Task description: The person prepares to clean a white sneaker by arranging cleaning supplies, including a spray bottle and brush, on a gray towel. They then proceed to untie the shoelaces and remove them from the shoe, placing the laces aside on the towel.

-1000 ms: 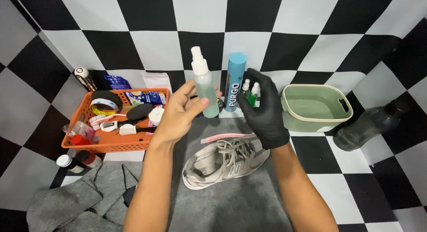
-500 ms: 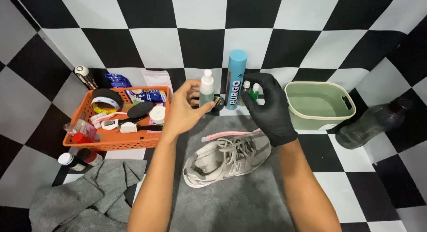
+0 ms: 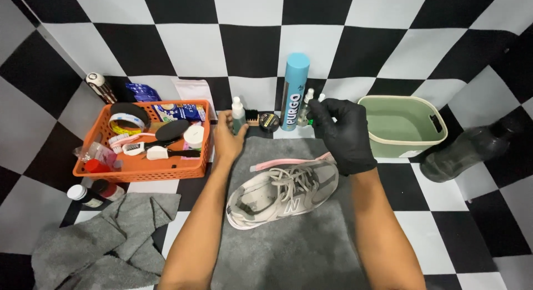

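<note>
Nearest me, shoe [image 3: 284, 193] sits on grey mat [image 3: 288, 251]. Left hand [image 3: 227, 139] has its fingers around spray bottle [image 3: 238, 115], just beside basket [image 3: 141, 169]. Gloved right hand [image 3: 343, 133] pinches small bottle [image 3: 307, 105] near blue can [image 3: 294, 91]. Risk I see: crowded row, an elbow nudge tips the can.

Floor [image 3: 488, 234] and walls [image 3: 183, 23]: same large black-and-white checker pattern, meeting in a corner nook. Grey mat [image 3: 300, 251] laid flat on the floor, centre. Crumpled grey cloth [image 3: 105, 240] lower left. Lighting even, soft shadows.
</note>
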